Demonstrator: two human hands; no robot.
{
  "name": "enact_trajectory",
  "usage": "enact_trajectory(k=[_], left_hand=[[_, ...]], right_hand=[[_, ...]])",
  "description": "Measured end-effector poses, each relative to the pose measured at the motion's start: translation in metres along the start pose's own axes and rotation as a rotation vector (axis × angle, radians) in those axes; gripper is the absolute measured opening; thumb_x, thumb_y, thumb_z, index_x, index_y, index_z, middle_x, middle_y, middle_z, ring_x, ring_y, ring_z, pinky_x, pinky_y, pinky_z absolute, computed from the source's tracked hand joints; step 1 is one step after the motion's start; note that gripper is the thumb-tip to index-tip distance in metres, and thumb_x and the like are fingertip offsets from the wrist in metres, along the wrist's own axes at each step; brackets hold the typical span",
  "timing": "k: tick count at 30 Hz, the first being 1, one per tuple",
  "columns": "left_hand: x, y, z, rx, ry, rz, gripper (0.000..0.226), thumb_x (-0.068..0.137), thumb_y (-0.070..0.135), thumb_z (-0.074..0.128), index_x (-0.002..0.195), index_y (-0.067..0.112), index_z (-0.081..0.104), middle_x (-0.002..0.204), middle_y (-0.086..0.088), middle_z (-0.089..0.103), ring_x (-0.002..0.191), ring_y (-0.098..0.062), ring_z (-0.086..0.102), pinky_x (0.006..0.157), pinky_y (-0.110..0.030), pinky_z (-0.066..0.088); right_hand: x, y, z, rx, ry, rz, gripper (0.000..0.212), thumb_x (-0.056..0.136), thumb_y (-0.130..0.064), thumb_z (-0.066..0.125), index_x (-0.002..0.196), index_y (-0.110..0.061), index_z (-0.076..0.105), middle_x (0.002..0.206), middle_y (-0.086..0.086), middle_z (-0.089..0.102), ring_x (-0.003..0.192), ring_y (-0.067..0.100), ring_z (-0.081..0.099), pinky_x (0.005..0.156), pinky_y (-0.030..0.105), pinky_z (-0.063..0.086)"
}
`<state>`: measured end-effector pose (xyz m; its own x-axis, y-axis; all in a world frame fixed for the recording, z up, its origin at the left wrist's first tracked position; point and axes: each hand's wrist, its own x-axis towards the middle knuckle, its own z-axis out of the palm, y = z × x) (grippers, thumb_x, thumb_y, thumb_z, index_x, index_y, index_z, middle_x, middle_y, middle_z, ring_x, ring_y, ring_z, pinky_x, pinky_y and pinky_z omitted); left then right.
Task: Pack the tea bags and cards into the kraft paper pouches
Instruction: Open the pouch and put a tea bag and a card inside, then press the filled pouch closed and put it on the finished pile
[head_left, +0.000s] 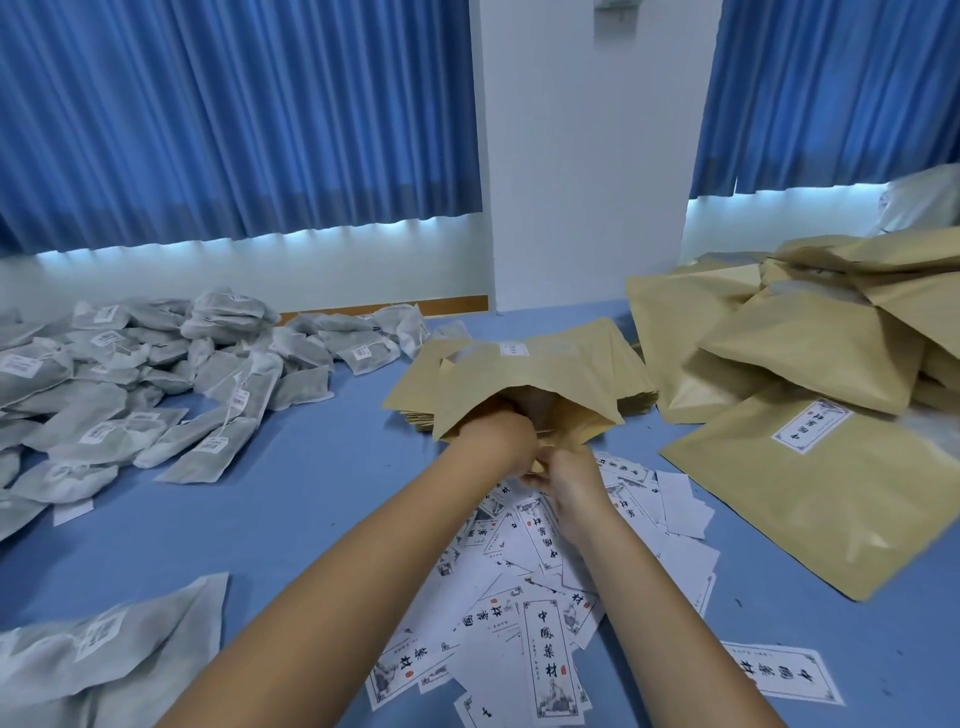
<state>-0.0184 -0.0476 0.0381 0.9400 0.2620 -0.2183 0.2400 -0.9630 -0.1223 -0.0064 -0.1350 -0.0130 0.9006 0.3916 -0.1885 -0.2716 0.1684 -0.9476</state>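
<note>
The open kraft paper pouch (530, 384) lies on the stack of flat pouches (415, 415) at mid-table, its mouth toward the person. Both hands meet at the opening: the right hand (569, 480) pinches the near lip, while the left hand (498, 436) has its fingers hidden in the mouth, so I cannot tell what they hold. If that pinch slips, the mouth would likely collapse and crumple whatever goes in, and the forearms, which hang over the loose printed cards (540, 597), could sweep them across the blue table (291, 493).

Matt kraft-paper pouch (535, 384) — gauzy tea bags (156, 384)
</note>
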Motion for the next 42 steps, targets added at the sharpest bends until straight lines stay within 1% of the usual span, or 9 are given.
enact_trajectory(k=[5,12,16,19,22,27,32,35,42], left_hand=[[0.005,-0.015,0.002,0.094,0.160,-0.171,0.058,0.086,0.014,0.064,0.139,0.011,0.040,0.140,-0.010,0.040,0.131,-0.029,0.038,0.108,-0.038,0.032],[-0.015,-0.004,0.003,-0.022,0.169,-0.172,0.030,0.092,0.008,0.052,0.121,0.010,0.056,0.123,-0.008,0.055,0.113,-0.026,0.053,0.090,-0.029,0.044],[-0.060,0.015,-0.007,0.042,0.668,-0.162,0.021,0.067,-0.006,0.063,0.067,0.013,0.056,0.081,-0.005,0.063,0.074,-0.022,0.060,0.049,-0.024,0.030],[-0.062,0.012,-0.009,0.102,1.057,-0.077,0.026,0.061,0.002,0.060,0.084,0.013,0.064,0.097,-0.009,0.064,0.089,-0.027,0.060,0.060,-0.029,0.041],[-0.051,0.006,0.002,0.047,0.797,-0.010,0.042,0.084,0.011,0.050,0.125,0.019,0.052,0.136,-0.006,0.049,0.127,-0.027,0.043,0.098,-0.037,0.035],[-0.039,0.002,0.038,-0.105,0.608,0.104,0.045,0.086,0.008,0.044,0.130,0.017,0.048,0.137,0.000,0.046,0.124,-0.021,0.041,0.099,-0.030,0.030],[-0.054,0.019,0.058,-0.680,0.675,0.049,0.021,0.088,0.016,0.049,0.078,0.009,0.067,0.087,-0.002,0.057,0.084,-0.013,0.050,0.070,-0.024,0.043],[-0.055,0.016,0.057,-0.899,0.480,-0.123,0.044,0.090,0.033,0.054,0.051,0.012,0.050,0.055,0.000,0.048,0.051,-0.010,0.040,0.048,-0.019,0.030],[-0.058,-0.009,0.057,-2.135,-0.022,-0.192,0.034,0.087,0.045,0.061,0.090,0.010,0.062,0.068,-0.005,0.052,0.043,-0.009,0.037,0.041,-0.020,0.032]], right_hand=[[-0.006,0.002,0.006,-0.099,-0.066,0.021,0.006,0.094,0.002,0.048,0.091,0.000,0.052,0.090,0.022,0.061,0.061,0.026,0.059,0.051,0.022,0.051],[-0.003,0.004,0.004,-0.059,-0.066,0.101,0.023,0.093,0.004,0.043,0.116,-0.001,0.044,0.098,0.019,0.063,0.053,0.019,0.061,0.051,0.024,0.042],[-0.006,0.002,0.004,0.012,-0.122,0.069,0.026,0.086,0.015,0.035,0.077,-0.007,0.046,0.052,-0.004,0.053,0.036,0.005,0.047,0.041,0.017,0.041],[-0.008,0.000,0.005,0.092,-0.156,0.039,0.037,0.085,0.018,0.031,0.069,-0.014,0.041,0.039,-0.010,0.045,0.037,0.006,0.042,0.036,0.015,0.037],[-0.013,-0.002,0.007,0.177,-0.194,0.043,0.036,0.085,0.017,0.033,0.068,-0.012,0.045,0.050,-0.005,0.050,0.050,0.009,0.046,0.046,0.017,0.040],[-0.014,-0.016,-0.001,0.473,-0.389,0.147,0.030,0.095,-0.015,0.042,0.082,-0.005,0.066,0.088,0.013,0.063,0.081,0.021,0.061,0.077,0.030,0.045],[-0.005,-0.004,0.001,0.441,0.002,0.173,0.023,0.102,-0.019,0.044,0.100,-0.004,0.060,0.084,0.009,0.069,0.075,0.021,0.065,0.071,0.033,0.053],[-0.001,-0.003,-0.002,0.485,0.077,0.128,0.021,0.103,-0.011,0.039,0.094,-0.006,0.057,0.085,0.008,0.067,0.073,0.019,0.064,0.074,0.036,0.052],[-0.004,0.000,0.011,0.570,-0.079,0.117,0.019,0.102,-0.009,0.040,0.103,-0.002,0.057,0.094,0.015,0.072,0.080,0.022,0.071,0.064,0.031,0.060]])
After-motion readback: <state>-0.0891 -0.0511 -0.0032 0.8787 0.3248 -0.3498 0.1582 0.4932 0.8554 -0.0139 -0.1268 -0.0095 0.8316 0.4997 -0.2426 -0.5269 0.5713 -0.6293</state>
